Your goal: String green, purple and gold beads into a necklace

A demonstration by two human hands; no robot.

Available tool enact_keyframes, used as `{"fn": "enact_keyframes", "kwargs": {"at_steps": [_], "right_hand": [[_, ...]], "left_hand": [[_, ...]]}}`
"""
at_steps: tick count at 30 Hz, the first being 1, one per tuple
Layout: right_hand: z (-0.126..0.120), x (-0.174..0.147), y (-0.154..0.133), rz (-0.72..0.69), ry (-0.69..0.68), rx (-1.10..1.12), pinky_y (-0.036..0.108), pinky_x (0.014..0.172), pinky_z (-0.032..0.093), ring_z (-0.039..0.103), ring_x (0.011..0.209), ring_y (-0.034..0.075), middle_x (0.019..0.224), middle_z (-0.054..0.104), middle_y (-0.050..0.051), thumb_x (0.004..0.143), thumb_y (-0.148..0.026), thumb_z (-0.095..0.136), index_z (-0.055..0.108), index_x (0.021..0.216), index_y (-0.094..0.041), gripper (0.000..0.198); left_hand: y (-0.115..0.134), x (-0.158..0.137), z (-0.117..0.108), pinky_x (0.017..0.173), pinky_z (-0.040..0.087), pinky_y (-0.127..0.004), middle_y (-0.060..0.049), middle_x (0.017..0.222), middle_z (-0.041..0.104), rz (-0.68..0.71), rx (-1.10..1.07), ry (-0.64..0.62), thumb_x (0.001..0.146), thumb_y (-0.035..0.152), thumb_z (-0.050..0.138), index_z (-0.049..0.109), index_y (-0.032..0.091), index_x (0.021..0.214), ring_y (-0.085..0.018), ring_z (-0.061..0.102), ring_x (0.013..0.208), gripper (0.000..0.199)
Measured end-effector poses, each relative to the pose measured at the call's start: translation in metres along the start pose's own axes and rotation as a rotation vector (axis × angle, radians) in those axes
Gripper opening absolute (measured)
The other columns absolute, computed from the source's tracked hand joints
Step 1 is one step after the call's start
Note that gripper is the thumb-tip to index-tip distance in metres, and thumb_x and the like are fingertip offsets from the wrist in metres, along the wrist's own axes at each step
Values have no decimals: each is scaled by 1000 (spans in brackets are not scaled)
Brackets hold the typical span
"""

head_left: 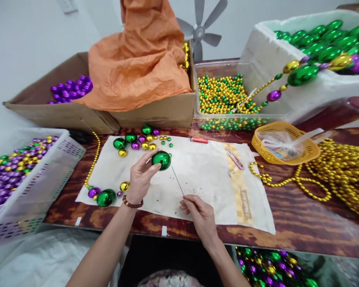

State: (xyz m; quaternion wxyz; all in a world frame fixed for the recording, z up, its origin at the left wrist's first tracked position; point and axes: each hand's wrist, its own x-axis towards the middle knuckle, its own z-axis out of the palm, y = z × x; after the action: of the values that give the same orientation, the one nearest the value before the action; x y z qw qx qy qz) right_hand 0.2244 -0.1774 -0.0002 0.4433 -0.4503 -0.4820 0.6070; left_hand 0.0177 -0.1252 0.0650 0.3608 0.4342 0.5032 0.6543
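Note:
Between the thumb and fingers of my left hand (142, 175) is a large shiny green bead (161, 160), raised above the white cloth (209, 175). My right hand (199, 215) pinches the lower end of a long thin needle (177, 180), whose upper end points at the green bead's right side. A strung section with a big green bead (105, 197), a purple bead (94, 192) and a gold bead (125, 186) lies left of my left wrist, partly hidden by it. Loose green, purple and gold beads (142, 139) are grouped on the cloth beyond my left hand.
Scissors (235, 159) and a red tube-like item (199, 140) lie on the cloth. Around it stand a yellow basket (257, 145), a clear bin (202, 115), a white foam box (257, 44), cardboard boxes (155, 115) and a white crate (68, 159). Gold bead strands (344, 171) pile at right.

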Motion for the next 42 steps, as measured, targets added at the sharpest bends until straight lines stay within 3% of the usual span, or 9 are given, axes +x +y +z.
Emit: {"fn": "enact_keyframes", "kwargs": {"at_steps": [5,15,27,33,42], "right_hand": [[10,-3,5,-13,-39,-58,24,55,59,76,67,20,77,77,6,91,-33,63,75,89,-18,19],[13,0,5,12,-43,-48,24,53,57,75,66,19,76,76,5,91,-32,64,75,89,-20,16],[22,2,2,5,-10,36,24,54,55,74,67,19,78,77,6,91,-33,65,73,91,-18,17],[31,8,-6,-29,26,72,25,55,54,73,66,18,79,77,6,91,-31,65,73,88,-19,15],[32,6,-8,-66,9,88,25,54,54,71,61,16,76,76,5,92,-30,64,73,88,-19,15]], "left_hand": [[14,14,-4,97,57,-39,-7,124,73,-138,-188,18,70,34,86,78,28,110,-25,69,112,41],[17,12,-5,94,58,-38,-6,125,73,-166,-248,-41,74,34,85,77,30,111,-23,69,110,38],[19,-6,4,86,59,-32,-8,114,76,-164,-155,-87,72,33,85,78,25,112,-24,70,105,41],[24,-18,9,86,59,-32,-8,122,73,-145,-105,-167,75,30,84,77,26,114,-24,69,106,40],[28,-22,8,87,59,-33,-9,122,74,-202,-147,-118,75,34,84,76,25,115,-24,71,104,42]]}}
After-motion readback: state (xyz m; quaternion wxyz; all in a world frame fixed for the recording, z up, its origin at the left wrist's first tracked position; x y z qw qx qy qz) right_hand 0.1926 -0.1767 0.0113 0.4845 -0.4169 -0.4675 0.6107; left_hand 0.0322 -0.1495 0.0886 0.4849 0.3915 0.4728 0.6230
